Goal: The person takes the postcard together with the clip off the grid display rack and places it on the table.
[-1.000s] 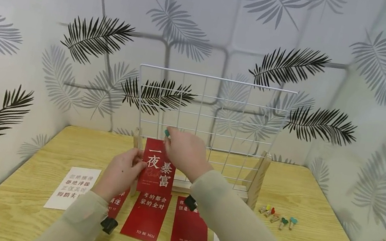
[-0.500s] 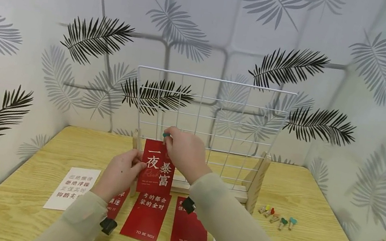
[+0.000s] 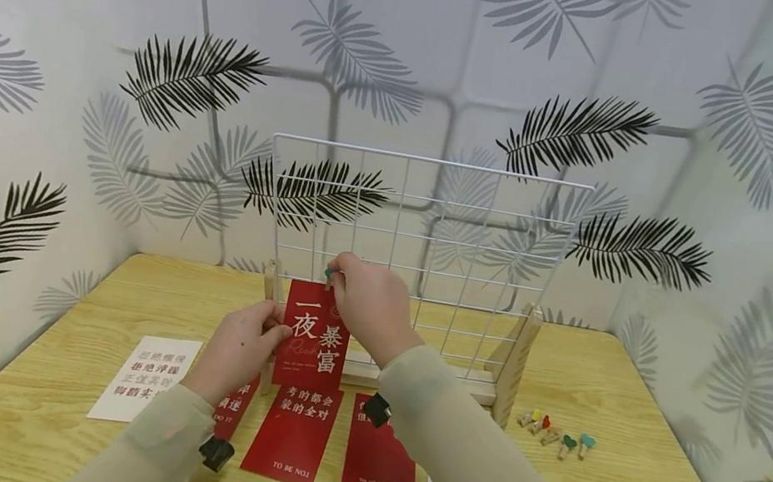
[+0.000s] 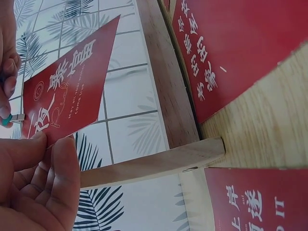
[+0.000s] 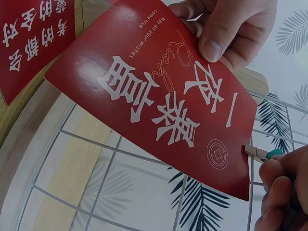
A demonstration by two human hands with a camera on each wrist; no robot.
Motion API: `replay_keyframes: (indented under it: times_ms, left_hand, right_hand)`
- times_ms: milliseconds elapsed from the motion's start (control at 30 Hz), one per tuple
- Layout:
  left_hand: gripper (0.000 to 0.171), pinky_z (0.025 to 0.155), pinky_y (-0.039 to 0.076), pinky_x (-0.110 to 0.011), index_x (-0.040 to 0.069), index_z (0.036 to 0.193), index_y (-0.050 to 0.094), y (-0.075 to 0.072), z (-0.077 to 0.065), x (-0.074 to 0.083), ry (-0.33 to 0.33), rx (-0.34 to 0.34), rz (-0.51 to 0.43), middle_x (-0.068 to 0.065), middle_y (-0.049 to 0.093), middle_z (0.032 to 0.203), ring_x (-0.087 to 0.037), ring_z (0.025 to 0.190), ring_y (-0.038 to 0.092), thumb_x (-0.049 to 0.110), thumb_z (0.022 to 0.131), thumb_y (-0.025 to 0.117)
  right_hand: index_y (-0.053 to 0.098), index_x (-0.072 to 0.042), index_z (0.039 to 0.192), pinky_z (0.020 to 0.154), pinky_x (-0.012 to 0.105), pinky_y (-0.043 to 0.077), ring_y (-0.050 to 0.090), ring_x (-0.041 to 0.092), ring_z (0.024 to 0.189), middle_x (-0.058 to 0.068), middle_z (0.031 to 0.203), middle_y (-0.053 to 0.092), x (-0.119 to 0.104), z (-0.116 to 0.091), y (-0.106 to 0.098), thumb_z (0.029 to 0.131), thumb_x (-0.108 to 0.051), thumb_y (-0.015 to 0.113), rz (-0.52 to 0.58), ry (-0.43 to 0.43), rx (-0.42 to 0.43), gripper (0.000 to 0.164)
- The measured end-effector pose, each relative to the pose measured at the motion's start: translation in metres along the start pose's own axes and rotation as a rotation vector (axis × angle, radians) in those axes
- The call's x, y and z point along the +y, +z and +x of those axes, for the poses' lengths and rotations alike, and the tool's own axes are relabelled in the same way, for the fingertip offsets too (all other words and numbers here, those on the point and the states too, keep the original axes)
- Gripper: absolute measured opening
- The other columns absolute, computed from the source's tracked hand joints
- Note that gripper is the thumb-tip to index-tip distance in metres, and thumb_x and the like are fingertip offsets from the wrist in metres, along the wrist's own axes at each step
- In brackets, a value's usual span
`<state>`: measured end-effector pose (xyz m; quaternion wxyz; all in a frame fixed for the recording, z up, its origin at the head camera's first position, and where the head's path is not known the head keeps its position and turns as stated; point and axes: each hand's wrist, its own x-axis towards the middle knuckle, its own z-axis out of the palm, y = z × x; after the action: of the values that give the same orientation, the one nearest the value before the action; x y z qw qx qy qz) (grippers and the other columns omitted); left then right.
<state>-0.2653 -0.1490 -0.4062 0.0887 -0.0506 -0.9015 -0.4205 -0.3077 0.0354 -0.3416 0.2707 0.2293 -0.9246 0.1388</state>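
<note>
A red card point(image 3: 312, 347) with white characters stands upright against the lower left of a white wire grid point(image 3: 399, 218). My left hand point(image 3: 246, 349) pinches its left edge between thumb and fingers. At the card's top edge, my right hand point(image 3: 372, 302) pinches a small wooden clothespin point(image 5: 256, 153) with a teal top. The clothespin's tip sits over the card's edge, right at a grid wire. In the left wrist view the same clothespin point(image 4: 18, 117) overlaps the card's corner, and the left thumb lies on the card's face.
Wooden feet point(image 3: 517, 363) hold the grid. On the table lie more red cards point(image 3: 291, 437), another red card point(image 3: 383, 455) to the right and a white card point(image 3: 147, 376) at the left. Several small clothespins point(image 3: 566, 446) lie at the right. A patterned wall point(image 3: 418, 44) stands behind.
The right hand and clothespin have come down slightly onto the card's top edge. The left hand keeps its pinch on the card, which has barely shifted.
</note>
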Motion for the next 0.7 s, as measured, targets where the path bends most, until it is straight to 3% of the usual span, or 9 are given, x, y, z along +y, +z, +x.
replay_keyframes:
  times_ms: [700]
  left_hand:
    - [0.012, 0.066, 0.054, -0.031, 0.011, 0.11, 0.064, -0.0017, 0.0006, -0.001, 0.007, -0.003, 0.025, -0.003, 0.062, 0.089, -0.019, 0.074, 0.061, 0.018, 0.101, 0.065]
  right_hand:
    - [0.069, -0.021, 0.108, 0.053, 0.024, 0.048, 0.055, 0.007, 0.056, -0.005, 0.085, 0.073, -0.0001, -0.0026, -0.0064, 0.102, -0.023, 0.062, 0.058, 0.001, -0.033, 0.01]
